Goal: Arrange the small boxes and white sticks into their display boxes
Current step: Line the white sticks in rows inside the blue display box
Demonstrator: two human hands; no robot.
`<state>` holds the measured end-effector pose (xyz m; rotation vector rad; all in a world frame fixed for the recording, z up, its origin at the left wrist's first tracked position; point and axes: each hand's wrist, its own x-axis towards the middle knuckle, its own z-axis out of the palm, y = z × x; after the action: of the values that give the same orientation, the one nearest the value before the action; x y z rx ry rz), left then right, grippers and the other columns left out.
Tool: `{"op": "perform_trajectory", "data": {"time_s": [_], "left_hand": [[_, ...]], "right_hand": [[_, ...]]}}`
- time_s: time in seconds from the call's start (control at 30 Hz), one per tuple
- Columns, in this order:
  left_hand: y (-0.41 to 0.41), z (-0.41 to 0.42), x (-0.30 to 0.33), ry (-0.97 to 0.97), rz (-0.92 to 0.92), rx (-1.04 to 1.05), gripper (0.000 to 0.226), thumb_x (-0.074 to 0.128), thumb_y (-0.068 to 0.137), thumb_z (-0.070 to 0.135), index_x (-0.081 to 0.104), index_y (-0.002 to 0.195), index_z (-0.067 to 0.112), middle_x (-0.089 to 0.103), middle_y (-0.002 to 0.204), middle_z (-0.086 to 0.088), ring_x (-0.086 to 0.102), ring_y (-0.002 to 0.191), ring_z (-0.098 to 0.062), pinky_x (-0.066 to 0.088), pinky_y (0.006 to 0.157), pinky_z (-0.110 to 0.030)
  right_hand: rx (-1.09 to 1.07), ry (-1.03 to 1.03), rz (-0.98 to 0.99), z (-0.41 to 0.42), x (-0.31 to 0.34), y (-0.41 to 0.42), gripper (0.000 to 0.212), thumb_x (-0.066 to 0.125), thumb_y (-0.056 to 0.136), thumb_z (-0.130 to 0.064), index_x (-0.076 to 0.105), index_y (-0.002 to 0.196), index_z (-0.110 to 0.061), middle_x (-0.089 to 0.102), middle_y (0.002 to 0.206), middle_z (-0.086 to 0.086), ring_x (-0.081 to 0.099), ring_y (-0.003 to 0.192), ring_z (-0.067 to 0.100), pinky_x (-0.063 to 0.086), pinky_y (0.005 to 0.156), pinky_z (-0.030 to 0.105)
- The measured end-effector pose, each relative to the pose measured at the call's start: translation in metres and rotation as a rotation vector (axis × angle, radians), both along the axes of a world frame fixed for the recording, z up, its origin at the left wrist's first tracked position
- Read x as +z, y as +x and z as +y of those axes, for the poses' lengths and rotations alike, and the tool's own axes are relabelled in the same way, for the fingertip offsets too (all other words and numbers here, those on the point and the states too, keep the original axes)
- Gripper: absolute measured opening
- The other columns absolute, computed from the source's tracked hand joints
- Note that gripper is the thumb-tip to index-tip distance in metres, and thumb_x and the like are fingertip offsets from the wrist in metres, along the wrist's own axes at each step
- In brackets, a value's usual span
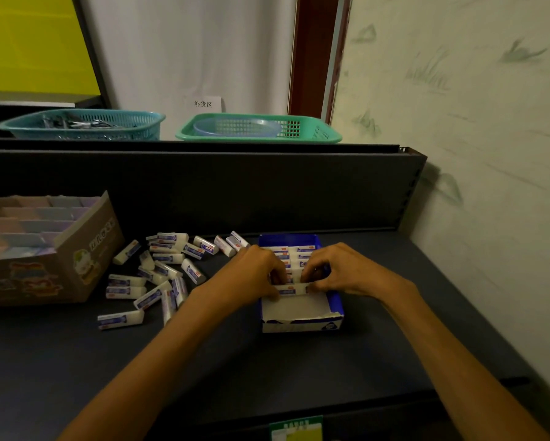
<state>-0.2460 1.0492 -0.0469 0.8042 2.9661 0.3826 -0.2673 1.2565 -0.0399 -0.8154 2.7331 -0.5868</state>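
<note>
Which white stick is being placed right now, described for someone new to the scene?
Find the blue box right of centre on the dark shelf. The stick lies crosswise over its open front part, pinched at its ends by the left hand and right hand. No other stick is held.

A dim dark shelf [267,361] with a dark back panel [203,186] meets a pale patterned wall [458,122] on the right, a white wall [187,52] beyond.

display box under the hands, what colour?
Blue display box with a white inside, seen in the head view.
</note>
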Motion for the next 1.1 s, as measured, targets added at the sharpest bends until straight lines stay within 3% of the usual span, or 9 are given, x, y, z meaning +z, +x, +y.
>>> {"op": "perform_trajectory", "data": {"time_s": [0.4, 0.8, 1.1], "left_hand": [[-0.002, -0.002, -0.003, 0.026, 0.015, 0.001, 0.029, 0.065, 0.086, 0.025, 0.064, 0.115, 0.022, 0.062, 0.12, 0.003, 0.057, 0.107, -0.007, 0.041, 0.088, -0.019], [-0.001, -0.002, -0.003, 0.027, 0.051, 0.013, 0.027, 0.065, 0.086, 0.025, 0.065, 0.112, 0.021, 0.062, 0.115, 0.002, 0.057, 0.099, -0.008, 0.046, 0.088, -0.023], [0.006, -0.024, 0.004, 0.062, 0.189, 0.083, 0.034, 0.062, 0.086, 0.036, 0.06, 0.117, 0.024, 0.054, 0.121, 0.003, 0.045, 0.114, -0.012, 0.041, 0.094, -0.028]], "right_hand": [[-0.026, -0.016, -0.01, 0.0, -0.003, 0.001, 0.02, 0.071, 0.082, -0.017, 0.069, 0.1, -0.023, 0.059, 0.119, -0.007, 0.052, 0.105, 0.001, 0.045, 0.09, 0.021], [-0.038, -0.016, -0.009, -0.003, -0.001, 0.002, 0.018, 0.071, 0.082, -0.017, 0.069, 0.098, -0.024, 0.059, 0.118, -0.008, 0.053, 0.108, 0.004, 0.046, 0.095, 0.027], [-0.02, 0.034, 0.132, -0.017, 0.011, 0.003, 0.024, 0.068, 0.084, -0.029, 0.064, 0.108, -0.025, 0.057, 0.109, -0.01, 0.055, 0.095, 0.004, 0.051, 0.085, 0.028]]}}
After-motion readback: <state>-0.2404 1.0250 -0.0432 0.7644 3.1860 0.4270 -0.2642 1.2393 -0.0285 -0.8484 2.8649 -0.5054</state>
